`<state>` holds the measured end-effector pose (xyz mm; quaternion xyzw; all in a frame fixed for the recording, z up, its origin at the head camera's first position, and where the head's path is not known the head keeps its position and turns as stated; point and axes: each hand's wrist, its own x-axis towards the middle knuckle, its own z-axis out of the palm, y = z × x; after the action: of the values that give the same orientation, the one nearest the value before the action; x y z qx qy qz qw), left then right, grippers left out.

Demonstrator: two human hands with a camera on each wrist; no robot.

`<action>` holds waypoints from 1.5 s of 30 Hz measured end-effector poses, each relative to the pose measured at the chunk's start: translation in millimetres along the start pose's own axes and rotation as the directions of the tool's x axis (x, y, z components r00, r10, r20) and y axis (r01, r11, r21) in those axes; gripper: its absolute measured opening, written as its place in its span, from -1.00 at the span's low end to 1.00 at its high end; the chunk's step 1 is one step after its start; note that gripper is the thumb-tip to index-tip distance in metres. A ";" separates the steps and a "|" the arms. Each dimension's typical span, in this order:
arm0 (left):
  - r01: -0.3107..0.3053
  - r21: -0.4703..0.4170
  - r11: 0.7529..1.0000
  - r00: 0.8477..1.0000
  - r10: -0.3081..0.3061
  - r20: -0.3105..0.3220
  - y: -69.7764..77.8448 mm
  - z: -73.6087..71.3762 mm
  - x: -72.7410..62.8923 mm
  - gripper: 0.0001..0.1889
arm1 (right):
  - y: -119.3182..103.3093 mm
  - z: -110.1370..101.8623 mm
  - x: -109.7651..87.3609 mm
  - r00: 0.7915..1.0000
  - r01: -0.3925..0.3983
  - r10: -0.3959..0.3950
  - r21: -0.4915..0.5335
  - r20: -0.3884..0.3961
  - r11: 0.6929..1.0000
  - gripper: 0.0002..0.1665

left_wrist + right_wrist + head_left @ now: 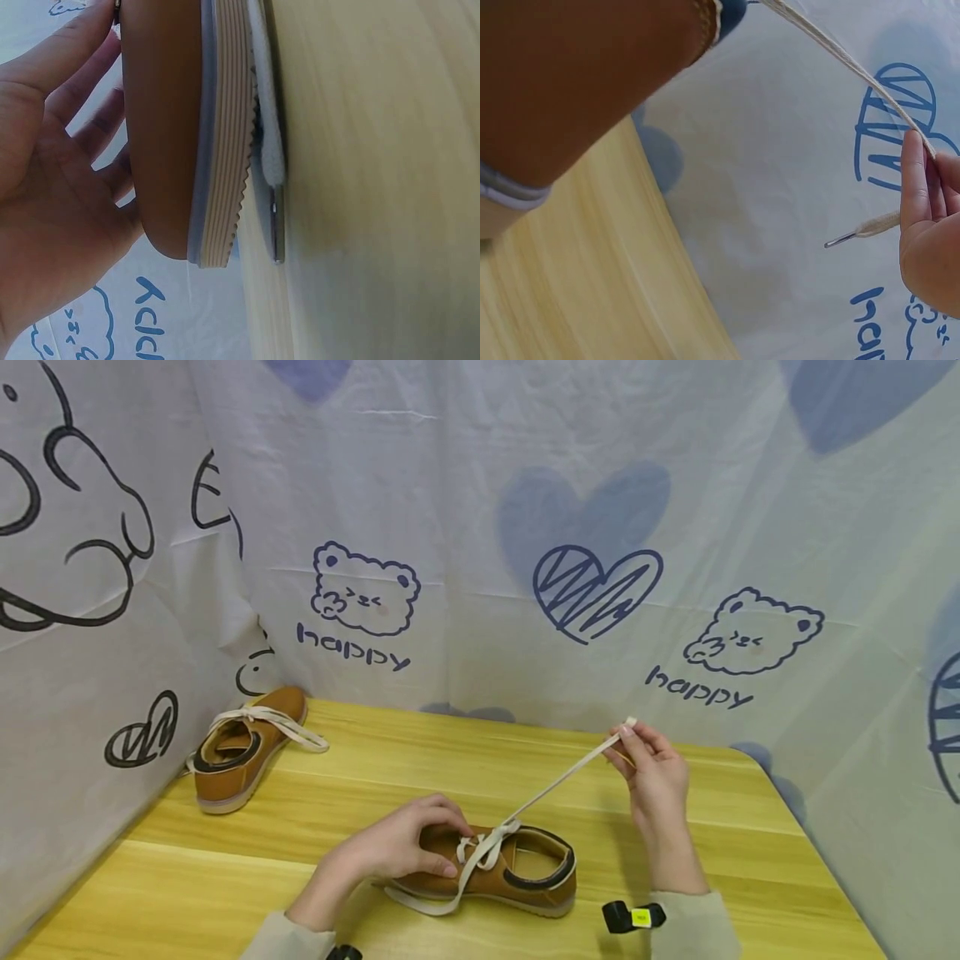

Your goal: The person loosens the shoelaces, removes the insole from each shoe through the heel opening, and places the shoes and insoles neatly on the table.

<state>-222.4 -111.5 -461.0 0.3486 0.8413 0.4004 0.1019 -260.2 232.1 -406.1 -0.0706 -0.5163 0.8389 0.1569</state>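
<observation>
A brown leather shoe lies on its sole on the table, toe to the left, heel to the right. My left hand holds it over the front, thumb on the near side and fingers across the far side by the eyelets. Up and to the right, my right hand pinches one end of the cream shoelace, pulled straight from the shoe. In the right wrist view its metal tip sticks out past the hand. The other lace end droops over the near side onto the table beside the sole.
A second brown shoe, its lace tied in a bow, stands at the table's back left. The yellow wood-grain table meets a printed white curtain at the back and left. Black wrist straps sit at the sleeves.
</observation>
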 end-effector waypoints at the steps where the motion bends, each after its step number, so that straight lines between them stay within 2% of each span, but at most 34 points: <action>1: -0.002 0.001 1.000 1.000 0.002 -0.001 0.0 -0.1 0.1 -0.60 | -0.6 -0.6 0.4 1.000 -0.001 0.001 0.006 -0.004 1.000 -0.91; 10: -0.004 0.001 1.000 1.000 0.004 0.000 -0.2 -0.2 0.1 -0.60 | -4.4 -6.9 3.6 1.000 0.013 -0.013 0.025 -0.022 1.000 -0.81; 21: -0.003 0.006 1.000 1.000 0.003 -0.005 -1.5 0.4 0.5 -0.60 | -8.9 -14.8 7.8 0.998 0.015 -0.008 0.103 -0.066 0.995 -0.83; 25: -0.001 0.004 1.000 1.000 0.001 -0.004 -1.0 0.1 0.5 -0.60 | -10.0 -16.9 9.2 0.997 0.021 -0.014 0.103 -0.074 0.994 -0.78; 30: -0.002 0.010 1.000 1.000 0.002 -0.008 -1.0 0.4 0.5 -0.60 | -11.1 -18.5 9.1 0.997 0.024 -0.017 0.099 -0.073 0.995 -0.82; 34: -0.004 0.013 1.000 1.000 0.004 -0.010 -0.8 0.5 0.7 -0.59 | -13.3 -20.3 8.8 0.996 0.029 -0.019 0.122 -0.083 0.992 -0.84; 38: -0.002 0.011 1.000 1.000 0.002 -0.007 -0.6 0.5 0.9 -0.59 | -16.0 -23.8 9.1 0.995 0.035 -0.019 0.163 -0.102 0.986 -0.78; 45: 0.006 0.003 1.000 1.000 -0.006 -0.001 -1.6 0.7 0.8 -0.59 | -19.3 -29.5 9.9 0.993 0.055 -0.036 0.173 -0.113 0.983 -0.79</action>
<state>-223.4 -111.2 -462.6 0.3459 0.8430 0.3991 0.1020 -257.6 268.5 -401.9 -0.0906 -0.4324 0.8723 0.2097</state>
